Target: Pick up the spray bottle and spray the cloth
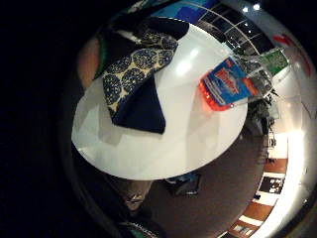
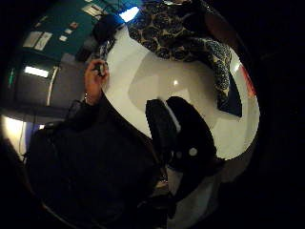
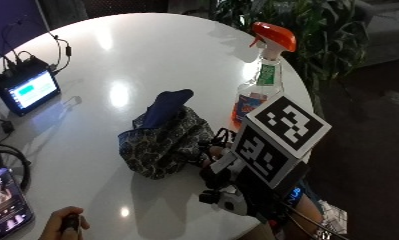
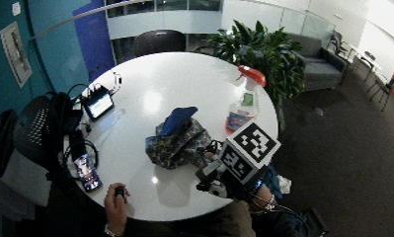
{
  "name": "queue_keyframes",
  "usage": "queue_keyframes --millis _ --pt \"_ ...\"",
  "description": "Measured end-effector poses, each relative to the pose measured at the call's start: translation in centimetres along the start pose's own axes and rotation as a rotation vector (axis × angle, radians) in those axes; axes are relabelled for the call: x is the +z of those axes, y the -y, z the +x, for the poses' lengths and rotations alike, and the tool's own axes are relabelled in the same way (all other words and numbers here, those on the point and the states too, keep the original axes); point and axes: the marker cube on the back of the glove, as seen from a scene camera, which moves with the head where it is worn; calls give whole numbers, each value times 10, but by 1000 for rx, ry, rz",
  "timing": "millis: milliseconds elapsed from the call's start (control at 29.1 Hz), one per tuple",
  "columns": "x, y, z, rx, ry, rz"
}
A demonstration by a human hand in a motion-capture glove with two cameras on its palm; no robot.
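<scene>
Gloved right hand (image 3: 215, 155) hangs low over the white round table (image 3: 139, 55) beside one crumpled patterned cloth (image 3: 164, 137); whether its fingers are curled I cannot tell. One orange-capped spray bottle (image 3: 262, 80) stands untouched beyond it near the table's edge, with a small screen device (image 3: 27, 89) and a phone (image 3: 4, 202) on the far side.

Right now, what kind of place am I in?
Probably an office lounge or meeting area: a round white table with a chair behind it, a potted plant, a grey sofa and glass partitions beyond.

Dim room; ceiling-light glare on white table (image 3: 152, 45) (palm views darkest).
</scene>
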Motion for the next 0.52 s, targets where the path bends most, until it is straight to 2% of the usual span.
queue_keyframes --millis 309,515 --pt "-16 21 4 10 -5 76" --pt "-32 29 36 251 -40 265"
